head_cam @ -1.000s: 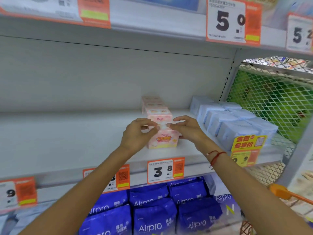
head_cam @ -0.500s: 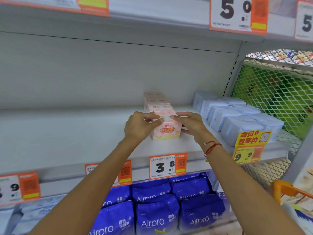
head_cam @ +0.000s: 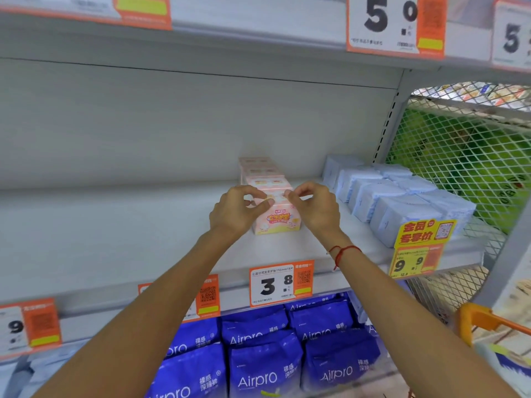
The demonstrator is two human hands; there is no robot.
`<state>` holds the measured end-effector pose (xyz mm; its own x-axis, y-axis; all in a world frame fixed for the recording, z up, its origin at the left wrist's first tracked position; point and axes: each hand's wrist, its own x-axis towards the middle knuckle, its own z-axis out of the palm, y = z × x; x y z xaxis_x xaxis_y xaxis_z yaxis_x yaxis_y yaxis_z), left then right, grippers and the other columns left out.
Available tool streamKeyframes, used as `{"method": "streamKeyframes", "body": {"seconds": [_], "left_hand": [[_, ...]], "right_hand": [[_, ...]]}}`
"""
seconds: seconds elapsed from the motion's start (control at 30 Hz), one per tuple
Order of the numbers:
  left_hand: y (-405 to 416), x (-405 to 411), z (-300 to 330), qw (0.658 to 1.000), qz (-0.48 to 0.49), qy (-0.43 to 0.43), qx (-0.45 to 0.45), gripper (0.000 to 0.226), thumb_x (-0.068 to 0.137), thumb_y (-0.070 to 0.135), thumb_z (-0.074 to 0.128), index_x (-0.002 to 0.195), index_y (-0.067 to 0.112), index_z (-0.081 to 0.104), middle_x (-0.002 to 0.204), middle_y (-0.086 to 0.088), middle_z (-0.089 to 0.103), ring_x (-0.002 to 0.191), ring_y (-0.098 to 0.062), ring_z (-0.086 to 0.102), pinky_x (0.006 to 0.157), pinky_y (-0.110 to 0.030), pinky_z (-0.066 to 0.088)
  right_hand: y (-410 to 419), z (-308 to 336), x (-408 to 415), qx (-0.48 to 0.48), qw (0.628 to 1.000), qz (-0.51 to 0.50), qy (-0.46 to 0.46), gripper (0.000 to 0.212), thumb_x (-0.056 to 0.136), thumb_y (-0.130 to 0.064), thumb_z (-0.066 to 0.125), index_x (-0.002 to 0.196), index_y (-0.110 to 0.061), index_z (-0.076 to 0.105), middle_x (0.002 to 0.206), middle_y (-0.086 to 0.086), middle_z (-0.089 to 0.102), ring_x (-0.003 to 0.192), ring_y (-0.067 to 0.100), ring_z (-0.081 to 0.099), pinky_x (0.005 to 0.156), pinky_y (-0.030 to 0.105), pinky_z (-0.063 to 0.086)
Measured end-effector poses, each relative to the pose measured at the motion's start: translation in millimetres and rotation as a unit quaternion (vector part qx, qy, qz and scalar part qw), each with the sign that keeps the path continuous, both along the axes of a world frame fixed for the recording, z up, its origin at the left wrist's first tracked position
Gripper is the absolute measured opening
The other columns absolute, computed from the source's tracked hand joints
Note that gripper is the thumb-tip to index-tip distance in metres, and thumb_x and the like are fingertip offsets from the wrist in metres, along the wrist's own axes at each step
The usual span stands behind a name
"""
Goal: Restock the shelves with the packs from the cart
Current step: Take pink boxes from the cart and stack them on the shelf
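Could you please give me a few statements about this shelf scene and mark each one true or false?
1. Both hands are at the front pink pack. True: the left hand and right hand flank its top corners.
2. The pink packs stand in a row running back toward the shelf wall. True.
3. The pale blue packs lie left of the pink row. False: they lie to its right.
4. The price tag below the pink pack reads 9.9. False: it reads 3.8.
5. The dark blue packs sit on the shelf below. True.
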<state>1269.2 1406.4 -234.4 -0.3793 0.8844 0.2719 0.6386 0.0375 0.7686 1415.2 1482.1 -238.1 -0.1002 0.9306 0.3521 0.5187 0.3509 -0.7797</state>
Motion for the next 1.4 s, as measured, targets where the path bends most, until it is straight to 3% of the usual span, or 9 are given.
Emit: {"method": "streamKeyframes", "body": {"seconds": [0.17,0.33,0.5,0.73,0.83,1.0,1.17,1.3,1.4], "left_hand": [[1,-2,9,0.996,-0.035,0.073,-0.045,0.028,0.087,0.049,0.058,0.106,0.031,0.068,0.132,0.009,0.055,0.118,-0.017,0.052,0.084,-0.031,0.043],[-16,-2,25,0.996,-0.052,0.071,-0.006,0.04,0.087,0.038,0.063,0.125,0.025,0.057,0.142,0.0,0.038,0.128,-0.02,0.043,0.103,-0.033,0.037],[-50,33,39,0.997,-0.062,-0.05,0.024,0.015,0.086,0.024,0.064,0.092,0.037,0.065,0.107,0.015,0.066,0.098,-0.012,0.064,0.095,-0.035,0.047],[-103,143,15,0.969,-0.169,-0.17,0.056,0.027,0.086,0.011,0.063,0.078,0.037,0.066,0.087,0.015,0.069,0.084,-0.008,0.065,0.086,-0.031,0.05],[-115,194,2,0.967,-0.206,-0.144,0.048,0.024,0.086,0.01,0.061,0.082,0.033,0.066,0.085,0.015,0.068,0.082,-0.008,0.066,0.083,-0.026,0.052],[-130,259,-10,0.959,-0.279,-0.017,0.047,0.021,0.087,0.017,0.059,0.098,0.032,0.068,0.1,0.018,0.068,0.092,-0.002,0.063,0.086,-0.03,0.05],[-147,311,-11,0.886,-0.449,0.071,0.088,0.031,0.087,0.037,0.05,0.113,0.029,0.064,0.116,0.009,0.063,0.113,-0.01,0.053,0.094,-0.033,0.044],[-156,336,-10,0.849,-0.528,-0.012,0.008,0.045,0.08,0.044,0.051,0.124,0.035,0.055,0.131,0.011,0.057,0.123,-0.007,0.049,0.103,-0.035,0.041],[-162,340,1,0.814,-0.576,-0.076,-0.008,0.04,0.077,0.031,0.055,0.115,0.042,0.056,0.123,0.018,0.057,0.118,0.006,0.047,0.1,-0.015,0.036]], "right_hand": [[-5,8,2,-0.016,0.997,0.022,-0.07,0.023,0.09,-0.048,0.053,0.092,-0.029,0.065,0.106,-0.002,0.066,0.094,0.021,0.063,0.078,0.031,0.047],[-22,33,21,-0.027,0.999,0.019,-0.023,0.028,0.096,-0.037,0.048,0.11,-0.019,0.065,0.121,0.004,0.06,0.108,0.023,0.057,0.088,0.031,0.042],[-63,51,68,-0.084,0.993,0.088,-0.008,0.008,0.09,-0.023,0.059,0.089,-0.02,0.066,0.092,0.001,0.066,0.086,0.021,0.064,0.072,0.025,0.045],[-153,34,166,-0.032,0.989,0.048,-0.138,0.007,0.088,-0.022,0.061,0.088,-0.022,0.068,0.079,-0.005,0.063,0.074,0.009,0.058,0.066,0.021,0.046],[-187,33,201,0.002,0.978,0.006,-0.206,0.009,0.089,-0.029,0.06,0.094,-0.027,0.067,0.08,-0.009,0.063,0.074,0.008,0.058,0.06,0.021,0.042],[-239,35,265,0.076,0.953,-0.086,-0.28,0.017,0.089,-0.029,0.057,0.103,-0.029,0.067,0.097,-0.006,0.066,0.094,0.016,0.058,0.077,0.035,0.049],[-270,33,313,0.074,0.95,-0.16,-0.258,0.015,0.088,-0.02,0.059,0.097,-0.028,0.067,0.09,-0.005,0.064,0.096,0.019,0.055,0.074,0.031,0.043],[-302,46,323,0.11,0.945,-0.145,-0.272,0.023,0.087,-0.011,0.056,0.099,-0.027,0.065,0.095,-0.009,0.063,0.093,0.009,0.053,0.074,0.025,0.039],[-329,58,338,0.138,0.94,-0.157,-0.269,0.022,0.089,-0.016,0.057,0.105,-0.028,0.065,0.101,-0.01,0.064,0.1,0.011,0.051,0.077,0.028,0.036]]}}
